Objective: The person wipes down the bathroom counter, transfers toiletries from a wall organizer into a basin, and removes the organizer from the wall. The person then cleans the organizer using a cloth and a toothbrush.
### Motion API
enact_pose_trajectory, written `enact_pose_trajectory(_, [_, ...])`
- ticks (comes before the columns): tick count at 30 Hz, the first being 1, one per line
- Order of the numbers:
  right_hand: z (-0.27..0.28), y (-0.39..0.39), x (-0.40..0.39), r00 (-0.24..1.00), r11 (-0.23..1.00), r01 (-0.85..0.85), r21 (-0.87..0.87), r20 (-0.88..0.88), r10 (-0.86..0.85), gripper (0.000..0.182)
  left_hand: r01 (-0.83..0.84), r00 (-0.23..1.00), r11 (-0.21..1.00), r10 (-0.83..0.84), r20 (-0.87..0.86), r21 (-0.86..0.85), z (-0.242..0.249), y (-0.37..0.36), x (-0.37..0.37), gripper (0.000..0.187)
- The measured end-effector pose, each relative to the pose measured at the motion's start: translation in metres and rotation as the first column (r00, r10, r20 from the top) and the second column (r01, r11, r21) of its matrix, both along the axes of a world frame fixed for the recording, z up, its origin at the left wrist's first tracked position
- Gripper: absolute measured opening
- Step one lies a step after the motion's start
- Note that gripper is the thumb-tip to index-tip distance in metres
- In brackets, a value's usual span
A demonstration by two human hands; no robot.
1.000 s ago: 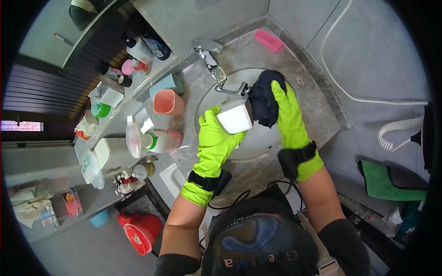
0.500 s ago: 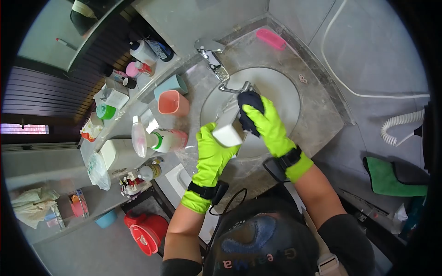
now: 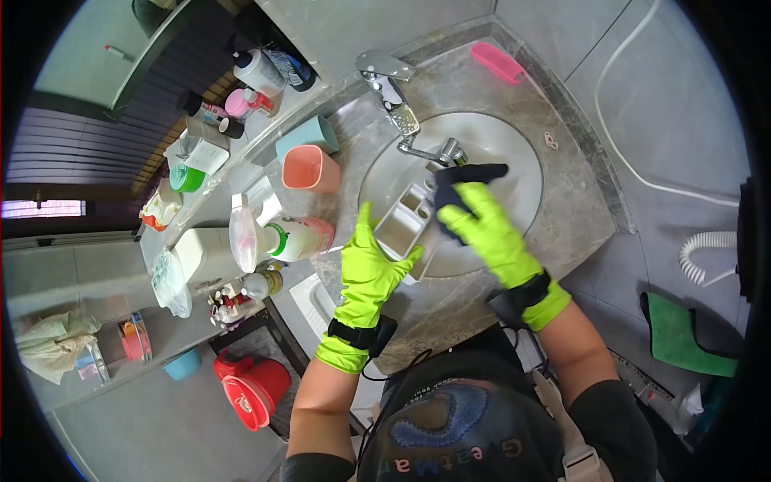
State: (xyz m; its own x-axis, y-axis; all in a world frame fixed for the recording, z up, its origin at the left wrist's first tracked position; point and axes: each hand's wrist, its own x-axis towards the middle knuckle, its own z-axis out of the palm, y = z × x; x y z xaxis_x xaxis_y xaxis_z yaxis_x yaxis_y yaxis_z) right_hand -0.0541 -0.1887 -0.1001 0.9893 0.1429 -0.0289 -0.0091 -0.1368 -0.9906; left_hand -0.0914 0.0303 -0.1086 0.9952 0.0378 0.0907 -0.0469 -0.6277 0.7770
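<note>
Both my hands wear bright green rubber gloves over a round white sink (image 3: 514,173). My left hand (image 3: 371,261) holds a white plastic holder (image 3: 404,222) with several open compartments, tilted above the basin's left rim. My right hand (image 3: 480,225) grips a dark blue cloth (image 3: 462,177) and presses it against the holder's right side. A chrome tap (image 3: 401,112) reaches over the basin just behind the cloth.
A pink cup (image 3: 309,169) and a teal cup (image 3: 307,135) stand left of the sink on the marble counter (image 3: 562,217). A white bottle (image 3: 289,239) lies nearby. A pink brush (image 3: 496,63) rests at the back. Below left stands a red bucket (image 3: 250,390).
The holder has turned so its open compartments face up. My right hand and cloth moved from the holder's top down to its right side, and the cloth is now bunched smaller.
</note>
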Motion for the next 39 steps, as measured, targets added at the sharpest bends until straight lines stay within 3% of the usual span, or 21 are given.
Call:
enact_pose_trajectory(1, [-0.003, 0.017, 0.003, 0.955, 0.985, -0.042, -0.17, 0.281, 0.089, 0.041, 0.031, 0.999, 0.999, -0.032, 0.015, 0.036, -0.015, -0.001, -0.001, 0.088])
enact_pose_trajectory(2, [-0.015, 0.033, -0.001, 0.929, 0.94, -0.023, -0.34, 0.341, 0.146, 0.038, 0.061, 0.998, 0.996, -0.063, 0.027, 0.072, -0.023, -0.002, -0.001, 0.087])
enact_pose_trajectory(3, [-0.008, 0.036, 0.007, 0.964, 0.924, -0.066, -0.376, 0.213, 0.156, 0.038, 0.037, 0.999, 0.999, -0.036, -0.03, 0.032, 0.001, -0.009, 0.001, 0.079])
enact_pose_trajectory(5, [-0.039, 0.038, 0.029, 0.921, 0.965, 0.102, -0.243, 0.39, 0.001, 0.035, 0.005, 0.999, 0.999, -0.003, -0.039, 0.05, -0.006, -0.007, -0.004, 0.074])
enact_pose_trajectory(6, [-0.035, 0.031, 0.041, 0.972, 0.975, 0.049, -0.219, 0.236, 0.004, 0.035, -0.005, 0.997, 0.999, 0.009, -0.076, 0.052, -0.005, -0.009, -0.006, 0.075])
enact_pose_trajectory(7, [-0.08, 0.02, 0.058, 0.975, 0.922, 0.134, -0.363, 0.214, -0.058, 0.037, -0.014, 0.993, 0.998, 0.02, -0.112, 0.057, -0.002, -0.012, -0.008, 0.075])
enact_pose_trajectory(8, [-0.081, 0.009, 0.071, 0.97, 0.941, 0.139, -0.308, -0.147, -0.191, 0.04, -0.021, 0.989, 0.998, 0.029, -0.144, 0.063, -0.001, -0.014, -0.009, 0.075])
enact_pose_trajectory(9, [-0.091, -0.01, 0.089, 0.991, 0.949, 0.117, -0.292, 0.098, -0.092, 0.044, -0.024, 0.992, 0.997, 0.033, -0.12, 0.08, -0.002, -0.015, -0.011, 0.075])
enact_pose_trajectory(10, [-0.145, -0.027, 0.112, 0.985, 0.826, 0.161, -0.54, 0.143, -0.098, 0.049, -0.025, 0.995, 0.995, 0.034, -0.092, 0.096, -0.004, -0.016, -0.012, 0.076])
enact_pose_trajectory(11, [-0.127, -0.027, 0.12, 0.988, 0.702, 0.134, -0.7, 0.042, -0.147, 0.053, -0.03, 0.998, 0.993, 0.037, -0.06, 0.111, -0.006, -0.016, -0.012, 0.076])
enact_pose_trajectory(13, [-0.13, -0.034, 0.129, 0.992, 0.706, 0.123, -0.698, 0.078, -0.096, 0.054, -0.047, 0.996, 0.999, 0.049, -0.08, 0.027, -0.011, -0.017, -0.013, 0.074])
enact_pose_trajectory(15, [-0.14, -0.055, 0.136, 0.988, 0.832, 0.006, -0.555, 0.132, 0.082, 0.053, -0.082, 0.993, 0.986, 0.07, -0.091, -0.144, -0.015, -0.016, -0.017, 0.072])
enact_pose_trajectory(16, [-0.102, -0.056, 0.127, 0.999, 0.88, -0.019, -0.475, 0.014, 0.029, 0.052, -0.11, 0.986, 0.969, 0.079, -0.143, -0.222, -0.009, -0.016, -0.019, 0.072])
enact_pose_trajectory(18, [-0.056, -0.06, 0.104, 0.979, 0.896, 0.195, -0.399, 0.023, -0.203, 0.052, -0.089, 0.989, 0.967, 0.056, -0.14, -0.237, -0.005, -0.007, -0.023, 0.071])
enact_pose_trajectory(19, [-0.07, -0.075, 0.097, 0.942, 0.832, 0.335, -0.443, 0.17, -0.289, 0.051, -0.086, 0.988, 0.966, 0.051, -0.148, -0.244, -0.002, -0.005, -0.028, 0.071])
enact_pose_trajectory(23, [-0.037, -0.113, 0.08, 0.969, 0.818, 0.242, -0.522, 0.165, -0.182, 0.049, -0.105, 0.979, 0.969, 0.061, -0.195, -0.223, 0.016, -0.007, -0.035, 0.069])
enact_pose_trajectory(24, [-0.032, -0.119, 0.077, 0.991, 0.891, 0.135, -0.433, 0.035, -0.132, 0.05, -0.09, 0.97, 0.954, 0.02, -0.24, -0.286, 0.028, -0.01, -0.031, 0.072])
enact_pose_trajectory(26, [-0.038, -0.129, 0.065, 0.98, 0.868, 0.057, -0.494, 0.192, 0.045, 0.045, -0.057, 0.978, 0.972, 0.009, -0.207, -0.226, 0.019, -0.008, -0.032, 0.075])
enact_pose_trajectory(30, [-0.002, -0.098, 0.043, 0.935, 0.822, 0.002, -0.57, 0.291, 0.2, 0.036, -0.056, 0.988, 0.996, 0.045, -0.145, -0.07, 0.007, -0.01, -0.036, 0.078])
enact_pose_trajectory(35, [0.001, -0.074, 0.008, 0.936, 0.781, -0.163, -0.602, 0.156, 0.316, 0.033, -0.051, 0.997, 0.999, 0.05, -0.05, -0.008, 0.002, -0.008, -0.03, 0.085])
enact_pose_trajectory(39, [0.024, -0.04, -0.004, 0.935, 0.761, -0.265, -0.592, 0.036, 0.353, 0.031, 0.02, 1.0, 0.994, -0.018, 0.026, -0.112, -0.005, -0.003, -0.027, 0.095])
